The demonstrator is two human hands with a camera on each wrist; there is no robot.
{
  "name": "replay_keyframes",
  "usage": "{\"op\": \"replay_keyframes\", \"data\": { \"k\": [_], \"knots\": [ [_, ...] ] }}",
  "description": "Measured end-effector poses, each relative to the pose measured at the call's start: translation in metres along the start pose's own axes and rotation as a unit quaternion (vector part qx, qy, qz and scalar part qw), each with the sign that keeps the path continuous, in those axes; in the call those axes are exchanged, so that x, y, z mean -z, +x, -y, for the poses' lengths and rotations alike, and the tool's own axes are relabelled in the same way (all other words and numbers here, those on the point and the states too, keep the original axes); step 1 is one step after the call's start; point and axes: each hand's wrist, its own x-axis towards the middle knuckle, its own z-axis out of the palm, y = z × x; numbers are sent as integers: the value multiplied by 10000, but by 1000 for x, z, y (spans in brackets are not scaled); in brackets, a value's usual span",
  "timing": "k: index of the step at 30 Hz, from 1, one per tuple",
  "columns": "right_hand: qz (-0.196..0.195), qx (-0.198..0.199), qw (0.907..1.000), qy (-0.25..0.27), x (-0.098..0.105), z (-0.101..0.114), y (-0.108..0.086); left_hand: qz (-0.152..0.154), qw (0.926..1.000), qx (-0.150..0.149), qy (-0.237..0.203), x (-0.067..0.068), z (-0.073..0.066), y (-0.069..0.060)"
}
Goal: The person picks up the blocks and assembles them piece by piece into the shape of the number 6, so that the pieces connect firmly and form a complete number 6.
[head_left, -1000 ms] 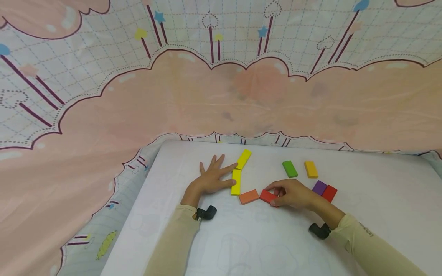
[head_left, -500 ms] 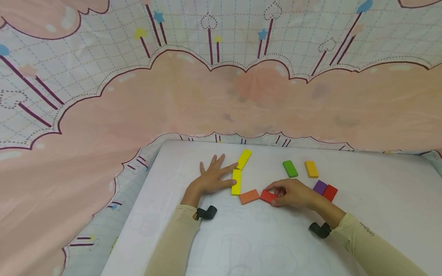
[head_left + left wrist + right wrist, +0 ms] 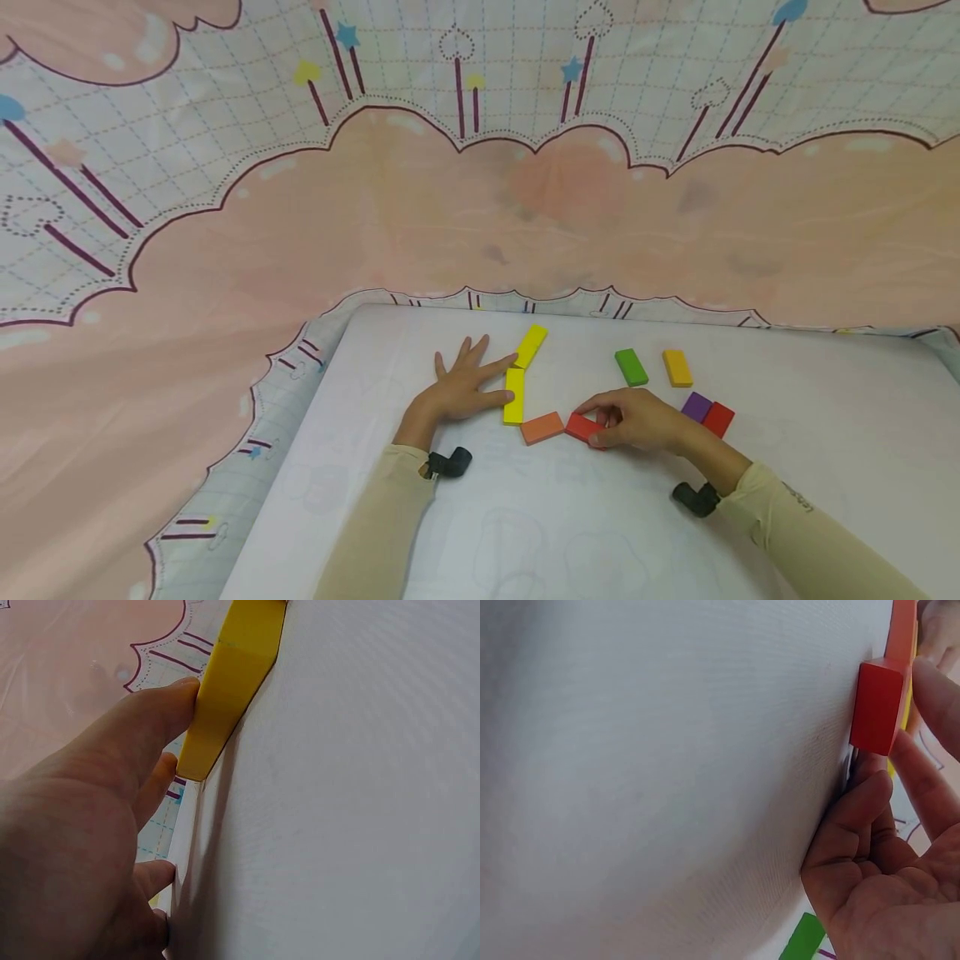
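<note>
The left hand lies with spread fingers, its thumb and index fingertips touching two yellow blocks: a lower one and an upper tilted one. In the left wrist view the thumb rests against a yellow block. Curled around a red block, the right hand pinches it between thumb and finger; the right wrist view shows the same red block by the fingers. An orange block lies between the lower yellow block and that red one, end to end in a curve.
Behind and right of the right hand lie a green block and an amber block. A purple block touches a second red block near the right forearm. Patterned cloth stands beyond the white table.
</note>
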Motion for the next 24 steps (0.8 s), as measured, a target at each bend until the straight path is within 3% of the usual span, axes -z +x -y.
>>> {"op": "replay_keyframes", "data": {
  "k": [17, 24],
  "knots": [
    [-131, -120, 9998, 55, -5, 1, 2, 21, 10000, -61, 41, 2, 3, 2],
    [-30, 22, 10000, 30, 0, 2, -1, 62, 10000, -6, -14, 2, 1, 2]
  ]
}}
